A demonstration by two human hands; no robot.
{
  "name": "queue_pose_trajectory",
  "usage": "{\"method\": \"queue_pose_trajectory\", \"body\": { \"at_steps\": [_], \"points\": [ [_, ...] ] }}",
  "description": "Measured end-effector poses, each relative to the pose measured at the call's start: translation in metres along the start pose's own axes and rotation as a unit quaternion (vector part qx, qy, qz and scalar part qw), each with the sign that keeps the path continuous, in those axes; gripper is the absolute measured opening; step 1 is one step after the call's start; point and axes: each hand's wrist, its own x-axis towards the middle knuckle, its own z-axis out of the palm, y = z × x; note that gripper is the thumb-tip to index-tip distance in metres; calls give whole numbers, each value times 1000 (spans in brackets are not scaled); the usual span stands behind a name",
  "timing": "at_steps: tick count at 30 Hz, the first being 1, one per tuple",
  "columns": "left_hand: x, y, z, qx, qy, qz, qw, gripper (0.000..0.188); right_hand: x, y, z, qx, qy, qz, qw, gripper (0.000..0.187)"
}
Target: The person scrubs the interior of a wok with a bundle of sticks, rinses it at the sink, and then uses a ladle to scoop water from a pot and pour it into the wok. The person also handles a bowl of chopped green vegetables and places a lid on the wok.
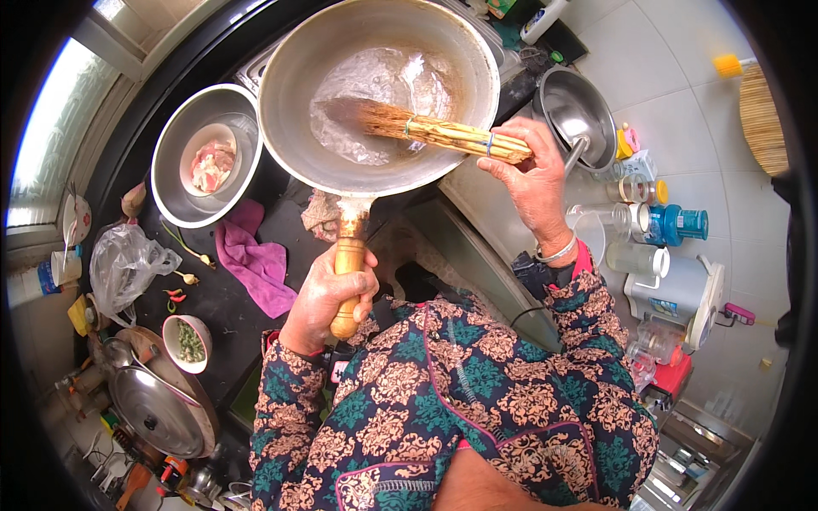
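Note:
A large metal wok [290, 94] with some water in its bottom fills the upper middle. My left hand [328, 294] is wrapped round the wok's wooden handle [349, 255], which points toward me. In my right hand [537, 170] is a bamboo brush [434, 134], a bundle of split sticks tied with thin bands. I grip it by its right end. Its dark, blurred tip reaches over the wet middle of the wok; whether it touches the metal I cannot tell.
Left of the wok stands a metal basin [170, 140] with a bowl of raw meat [209, 166] in it. A purple cloth [251, 260], a plastic bag [128, 268] and a bowl of chopped greens [186, 344] lie nearer. A steel pan [575, 115] and several jars [639, 260] stand right.

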Motion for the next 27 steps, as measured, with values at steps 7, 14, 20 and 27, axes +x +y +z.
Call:
{"method": "queue_pose_trajectory", "body": {
  "at_steps": [7,14,20,27],
  "points": [
    [0,-8,1,61,28,12,998,30,33,-31,47,220,-42,30,974,31],
    [3,-17,-4,-10,-10,16,1000,30,1,-39,23,125,-142,103,976,24],
    [4,-26,-14,-9,-24,29,999,30,62,-7,0,108,-45,109,987,21],
    [2,-28,-17,18,-18,56,998,31,57,-36,62,204,-204,107,951,21]
  ]
}}
